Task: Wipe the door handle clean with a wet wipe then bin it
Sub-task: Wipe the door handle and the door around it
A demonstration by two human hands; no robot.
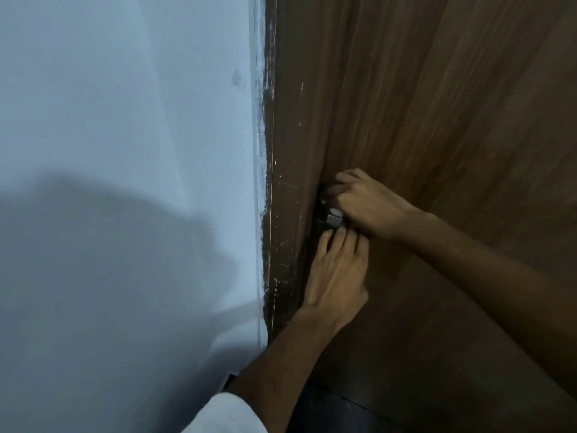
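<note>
The door handle [332, 220] is a grey metal lever on the brown wooden door [437, 104]; only its square end shows between my hands. My right hand [365, 203] is curled over the handle from above, its fingers closed. A pale sliver of the wet wipe [336, 211] peeks out under those fingers; the rest is hidden. My left hand [335, 273] lies flat against the door just below, fingers straight and pointing up, their tips touching the underside of the handle. It holds nothing that I can see.
The dark door frame [282, 182], scuffed with white paint flecks, runs down beside the handle. A pale blue-white wall [125, 120] fills the left side, with my shadow across its lower part. Dark floor shows at the bottom.
</note>
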